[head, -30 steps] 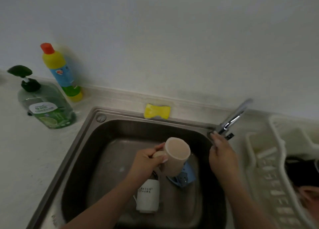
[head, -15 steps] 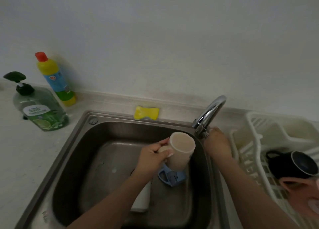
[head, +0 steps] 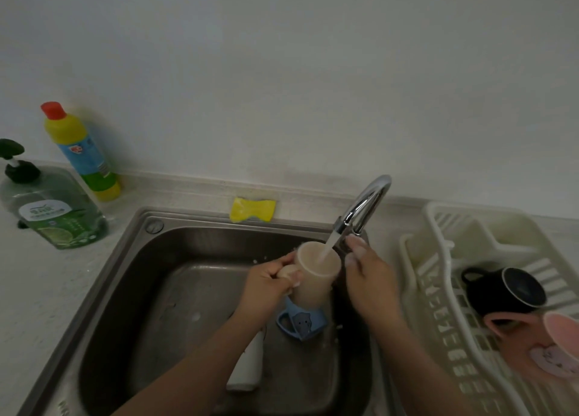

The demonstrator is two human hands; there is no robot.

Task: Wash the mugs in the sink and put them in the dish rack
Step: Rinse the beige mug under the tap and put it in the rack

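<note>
Your left hand gripped the beige mug by its handle, fingers curled round it, holding it over the sink under the faucet's running stream. Your right hand, fingers loosely extended, reached toward the faucet base, though I could not tell if it touched. A blue mug and a white mug lay in the basin; a black mug and a pink mug sat in the dish rack at right.

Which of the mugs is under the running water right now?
The beige mug, gripped by its handle in the left hand, with the faucet stream pouring into it. The blue mug and white mug lie on the sink floor.
</note>
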